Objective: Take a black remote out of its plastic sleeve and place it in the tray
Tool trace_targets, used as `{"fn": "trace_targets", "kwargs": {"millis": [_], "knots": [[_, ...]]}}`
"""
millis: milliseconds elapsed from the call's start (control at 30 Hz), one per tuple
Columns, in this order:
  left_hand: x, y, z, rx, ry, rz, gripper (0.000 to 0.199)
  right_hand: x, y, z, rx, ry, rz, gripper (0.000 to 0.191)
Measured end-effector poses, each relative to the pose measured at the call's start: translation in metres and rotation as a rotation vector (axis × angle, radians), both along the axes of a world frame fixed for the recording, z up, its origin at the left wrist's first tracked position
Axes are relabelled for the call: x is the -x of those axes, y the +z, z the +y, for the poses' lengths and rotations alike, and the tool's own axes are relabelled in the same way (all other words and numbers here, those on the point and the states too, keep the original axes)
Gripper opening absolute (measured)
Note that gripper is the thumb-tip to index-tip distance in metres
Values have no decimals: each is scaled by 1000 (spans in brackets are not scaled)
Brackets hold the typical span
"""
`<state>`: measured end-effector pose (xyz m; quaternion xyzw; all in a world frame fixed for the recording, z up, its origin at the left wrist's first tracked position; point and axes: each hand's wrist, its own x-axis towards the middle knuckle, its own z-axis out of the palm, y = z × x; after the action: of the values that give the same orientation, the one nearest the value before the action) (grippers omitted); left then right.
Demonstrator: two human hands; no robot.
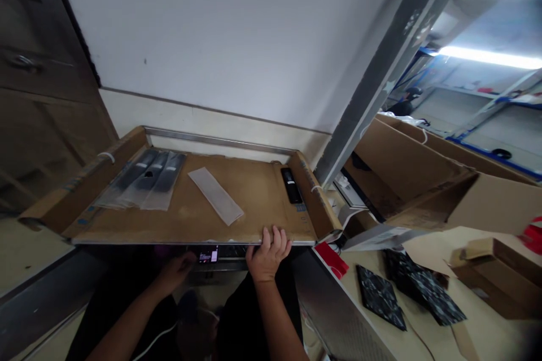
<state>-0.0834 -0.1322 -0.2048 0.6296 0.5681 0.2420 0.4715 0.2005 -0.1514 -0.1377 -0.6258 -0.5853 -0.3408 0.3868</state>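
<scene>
We can read no word or number with certainty. Blue print [301, 208] marks the cardboard tray [258, 180]; the black slim device [285, 176] and plastic sleeves [158, 197] bear white labels, and characters glow on the lit screen [208, 254], all illegible to us.

The fingertips of the left hand [180, 266] are being obscured by shadow below the front edge of the desk [258, 186]. Writing on the lit screen [208, 254] and the black device [290, 177] is being shown too small for reading. A background person [404, 105] is being partly hidden by a cardboard box [406, 172]; a red object [532, 239] is being cut off rightward.
</scene>
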Motion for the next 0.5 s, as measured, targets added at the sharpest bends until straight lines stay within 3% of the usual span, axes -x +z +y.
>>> {"fn": "trace_targets", "kwargs": {"millis": [133, 233, 333, 400, 500], "knots": [[4, 12, -17, 25, -70, -28, 45, 0, -2, 0, 6, 1, 13, 48], [11, 45, -37, 75, -113, -90, 46, 0, -1, -1, 13, 5, -4, 49], [24, 106, -63, 166, -217, -173, 45, 1, 1, -1, 19, 11, 13, 50], [37, 155, -68, 118, -171, -210, 46, 2, 2, -1, 12, 10, 25, 50], [52, 218, -35, -135, -18, -107, 44, 3, 2, -1, 13, 0, 30, 48]]}}
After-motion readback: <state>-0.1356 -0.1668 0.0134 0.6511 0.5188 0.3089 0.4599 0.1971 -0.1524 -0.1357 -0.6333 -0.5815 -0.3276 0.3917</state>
